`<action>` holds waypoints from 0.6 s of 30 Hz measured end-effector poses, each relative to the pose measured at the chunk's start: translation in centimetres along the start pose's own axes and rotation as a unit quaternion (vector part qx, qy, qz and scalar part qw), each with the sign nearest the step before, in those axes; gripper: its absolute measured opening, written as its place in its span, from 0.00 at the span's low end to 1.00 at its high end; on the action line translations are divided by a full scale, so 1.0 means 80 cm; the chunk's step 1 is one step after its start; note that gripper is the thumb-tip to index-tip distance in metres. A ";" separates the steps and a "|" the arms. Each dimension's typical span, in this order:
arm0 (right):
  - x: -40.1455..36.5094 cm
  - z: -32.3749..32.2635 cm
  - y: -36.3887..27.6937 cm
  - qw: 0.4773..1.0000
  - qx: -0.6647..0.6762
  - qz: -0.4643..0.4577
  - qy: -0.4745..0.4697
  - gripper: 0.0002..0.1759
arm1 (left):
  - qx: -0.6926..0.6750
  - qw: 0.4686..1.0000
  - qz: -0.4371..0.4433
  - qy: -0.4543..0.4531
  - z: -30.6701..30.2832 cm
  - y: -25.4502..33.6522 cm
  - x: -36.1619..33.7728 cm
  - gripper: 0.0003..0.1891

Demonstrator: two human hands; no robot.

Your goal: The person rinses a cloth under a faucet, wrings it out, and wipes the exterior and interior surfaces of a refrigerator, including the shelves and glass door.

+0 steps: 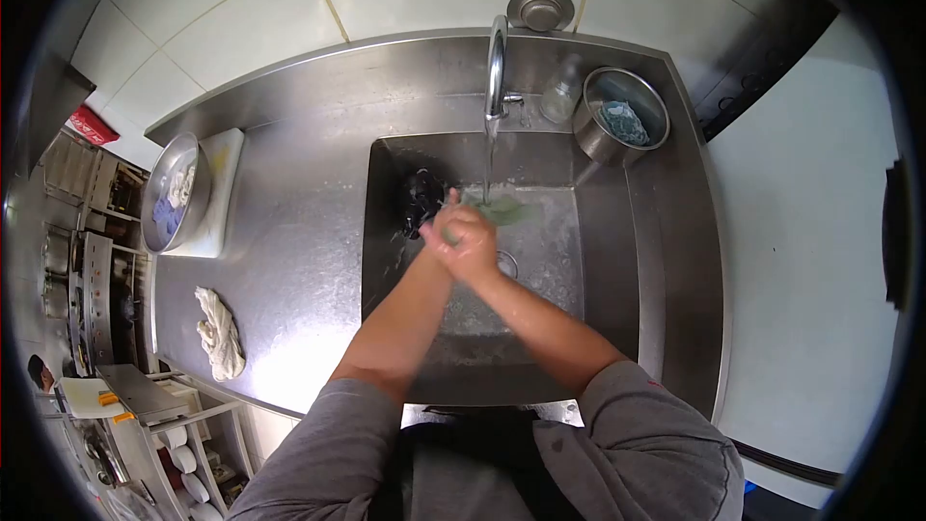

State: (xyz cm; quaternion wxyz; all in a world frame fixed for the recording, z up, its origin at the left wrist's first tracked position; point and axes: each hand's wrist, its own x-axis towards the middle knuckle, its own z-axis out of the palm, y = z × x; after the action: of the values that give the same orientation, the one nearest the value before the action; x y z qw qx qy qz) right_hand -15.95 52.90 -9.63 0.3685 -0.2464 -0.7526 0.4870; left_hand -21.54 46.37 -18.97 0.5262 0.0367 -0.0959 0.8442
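My two hands are pressed together over the sink, close to the running water. My right hand (467,241) is closed on top, curled around a wet green cloth (506,211) that shows blurred on its far side. Beneath it my left hand (451,199) is mostly hidden, a fingertip poking out above; its grip on the cloth is covered. A stream of water falls from the curved faucet (497,68) beside the cloth. Left of my hands, a shiny black wet item (422,198) lies against the wall of the steel sink (550,270).
A steel pot (598,140) with a bluish-green cloth (624,123) and a clear bottle (558,101) stand behind the sink at right. On the left counter are a metal bowl (200,183) with cloths, a white board (228,159) and a crumpled rag (221,335).
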 end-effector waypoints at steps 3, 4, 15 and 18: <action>0.016 -0.006 0.014 0.992 -0.058 0.107 0.032 0.27 | 0.313 0.906 -0.112 0.262 0.007 -0.025 0.025 0.20; 0.030 -0.014 0.046 0.985 -0.082 0.136 0.064 0.27 | 0.452 0.756 -0.173 0.441 0.026 -0.039 0.033 0.19; 0.040 -0.016 0.036 0.978 0.057 0.162 0.121 0.24 | 0.469 0.748 -0.100 0.460 0.080 -0.057 0.049 0.14; -0.025 0.011 -0.025 0.993 -0.021 0.107 0.040 0.24 | 0.253 0.954 -0.136 0.085 -0.093 0.062 0.030 0.17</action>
State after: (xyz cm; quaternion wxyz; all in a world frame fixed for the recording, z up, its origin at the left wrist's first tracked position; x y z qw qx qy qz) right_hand -15.46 50.15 -8.65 0.3393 -0.3523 -0.7166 0.4972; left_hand -26.74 47.84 -26.50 0.6161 0.1095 0.1714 0.7610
